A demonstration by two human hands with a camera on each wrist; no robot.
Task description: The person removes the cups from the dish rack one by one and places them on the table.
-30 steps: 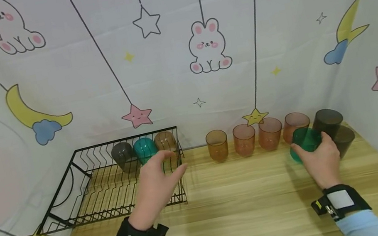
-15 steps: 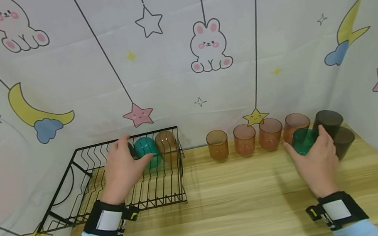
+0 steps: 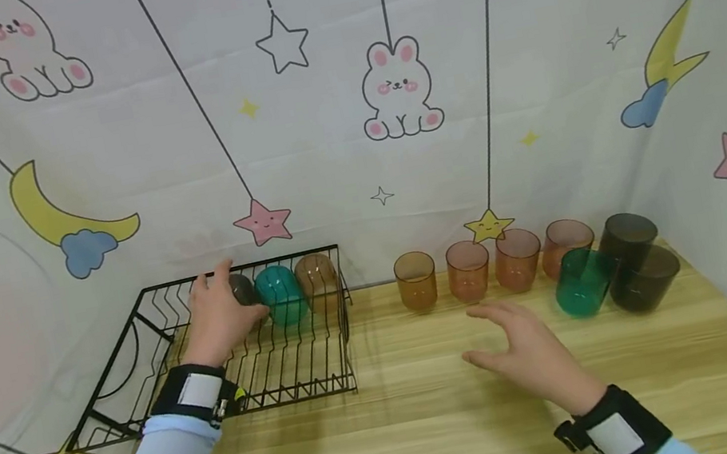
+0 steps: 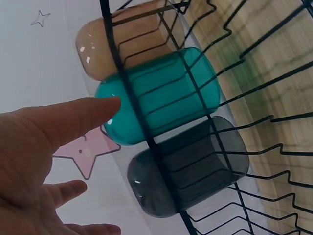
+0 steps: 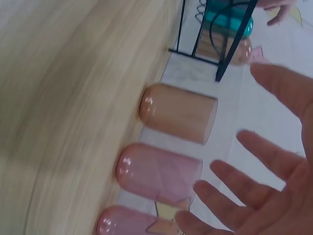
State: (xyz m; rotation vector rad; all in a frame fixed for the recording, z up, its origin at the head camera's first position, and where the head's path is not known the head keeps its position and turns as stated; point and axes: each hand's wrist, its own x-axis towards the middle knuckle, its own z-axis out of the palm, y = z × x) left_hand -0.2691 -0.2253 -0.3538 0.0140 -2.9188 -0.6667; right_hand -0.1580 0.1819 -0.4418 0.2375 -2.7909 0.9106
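Note:
In the head view my left hand [image 3: 217, 318] is over the black wire rack [image 3: 264, 399], beside an upside-down dark grey cup [image 3: 243, 290]. The left wrist view shows its thumb and fingers spread apart, short of gripping that grey cup [image 4: 188, 166]. A teal cup [image 3: 281, 294] and a brown cup [image 3: 318, 283] also stand upside down in the rack. My right hand [image 3: 531, 351] hovers above the table with fingers spread and holds nothing. Nearest to it are upright pink cups [image 3: 469, 271] [image 3: 519, 260] and an amber cup [image 3: 416, 282].
A green cup [image 3: 581, 294] stands upright at the right, close against two dark grey cups [image 3: 628, 237] [image 3: 645, 281]. Behind it is another pink cup [image 3: 566, 240]. A white printed cloth [image 3: 317, 129] hangs behind the wooden table [image 3: 416, 445].
My left hand has moved left and back to the grey cup in the rack. My right hand has let go of the green cup and moved left, leaving the cup on the table.

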